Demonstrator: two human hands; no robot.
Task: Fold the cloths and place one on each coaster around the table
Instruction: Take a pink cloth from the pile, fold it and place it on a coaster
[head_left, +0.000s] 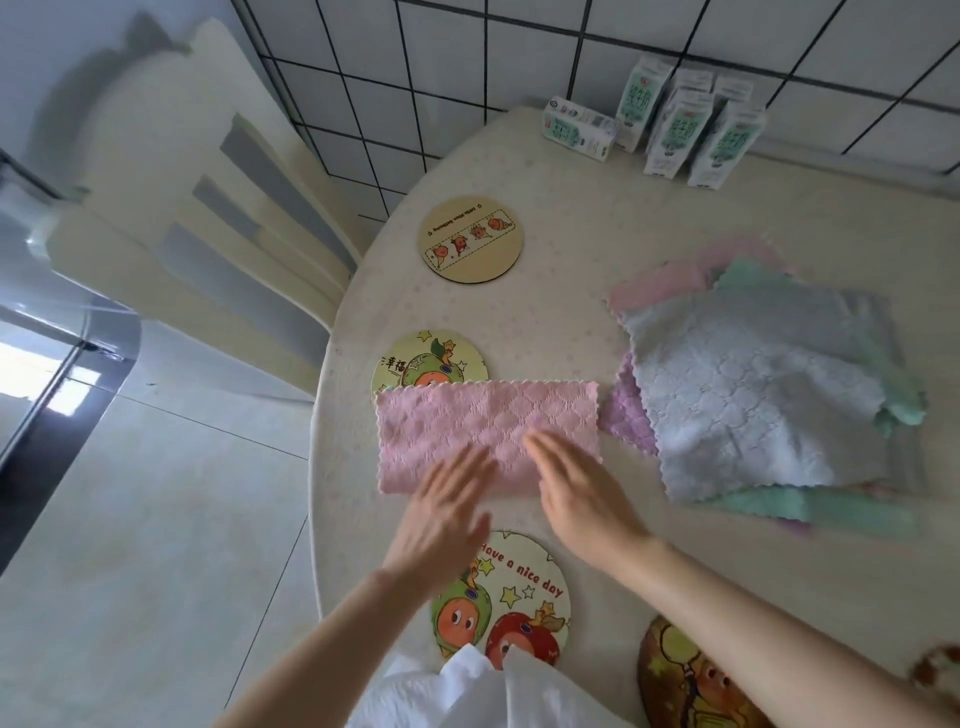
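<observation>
Off the table's left edge stands a cream slatted chair (208, 218) on the pale tiled floor. On the round table (571, 208) with its speckled cream cover, three coasters follow the left edge: a tan coaster (471, 239) with a strip of little cartoon figures farthest from me, a star-and-fruit coaster (415, 358) in the middle, and a "Have a nice day" coaster (511, 592) nearest me at the near edge.

The pink cloth (467, 421) lies folded into a long rectangle, its far-left corner overlapping the middle coaster and covering its lower part. My left hand (441, 525) is flat and open, fingers spread — blurred, with the fingertips on the cloth's near edge. My right hand (576, 493) is also flat and open, palm down, fingers resting on the cloth's near-right part. Neither hand grips anything.

A fourth, darker coaster (675, 675) peeks out at the near edge beneath my right forearm. To the right of the pink cloth sits the pile of unfolded cloths (753, 395) — a grey one on top, with pink, purple and mint green edges showing beneath. At the table's far edge, against the tiled wall, stand several milk cartons (675, 130), one lying on its side.
</observation>
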